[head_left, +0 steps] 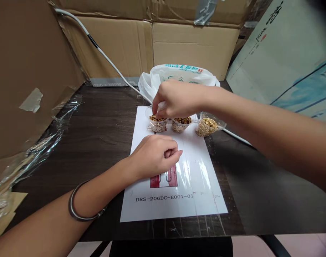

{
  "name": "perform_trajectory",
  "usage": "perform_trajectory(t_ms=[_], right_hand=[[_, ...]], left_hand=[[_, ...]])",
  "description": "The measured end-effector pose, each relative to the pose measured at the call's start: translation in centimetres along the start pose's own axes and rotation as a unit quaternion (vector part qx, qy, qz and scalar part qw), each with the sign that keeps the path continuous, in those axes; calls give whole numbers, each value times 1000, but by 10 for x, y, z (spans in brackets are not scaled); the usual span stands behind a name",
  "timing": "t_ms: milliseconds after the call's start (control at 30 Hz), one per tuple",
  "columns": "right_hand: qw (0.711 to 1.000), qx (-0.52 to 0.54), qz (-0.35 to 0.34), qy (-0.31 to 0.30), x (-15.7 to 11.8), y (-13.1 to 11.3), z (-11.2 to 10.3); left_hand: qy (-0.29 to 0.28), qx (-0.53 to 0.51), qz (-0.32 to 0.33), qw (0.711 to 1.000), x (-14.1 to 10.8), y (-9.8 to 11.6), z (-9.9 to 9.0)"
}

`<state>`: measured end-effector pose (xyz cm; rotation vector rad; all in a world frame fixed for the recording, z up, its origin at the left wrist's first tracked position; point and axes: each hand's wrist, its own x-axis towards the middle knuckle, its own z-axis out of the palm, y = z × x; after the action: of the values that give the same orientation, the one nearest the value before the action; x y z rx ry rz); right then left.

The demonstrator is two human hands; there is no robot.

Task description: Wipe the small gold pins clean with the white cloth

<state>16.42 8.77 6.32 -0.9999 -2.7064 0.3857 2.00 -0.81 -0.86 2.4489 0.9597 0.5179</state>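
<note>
My right hand [173, 96] reaches over the leftmost clear plastic cup [158, 125], its fingertips pinched together at the small gold-coloured metal pieces inside. Whatever lies between those fingertips is too small to make out. Beside it stand a middle cup [181, 126] and a right cup [207, 125], both holding similar gold pieces; the right one leans. My left hand [157, 155] rests on a printed white sheet [205, 185] with its fingers curled in and the thumb against them, hiding anything inside. A red picture [164, 178] on the sheet is partly covered by this hand.
Behind the cups lies a white plastic bag [152, 82]. A white cable [112, 66] runs down from the upper left and passes behind the cups. Cardboard walls [120, 46] enclose the back and left, with a pale printed box [280, 64] at right. Clear tape covers parts of the dark table [104, 142].
</note>
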Motion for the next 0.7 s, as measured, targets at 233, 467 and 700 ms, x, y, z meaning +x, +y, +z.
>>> perform_trajectory(t_ms=[233, 467, 700], right_hand=[[996, -85, 3, 24, 16, 2, 21], [997, -58, 12, 57, 5, 0, 14], [989, -42, 45, 133, -15, -10, 4]], left_hand=[[17, 0, -4, 1000, 2, -2, 1], [14, -6, -10, 1000, 2, -1, -2], [28, -5, -36, 999, 2, 1, -2]])
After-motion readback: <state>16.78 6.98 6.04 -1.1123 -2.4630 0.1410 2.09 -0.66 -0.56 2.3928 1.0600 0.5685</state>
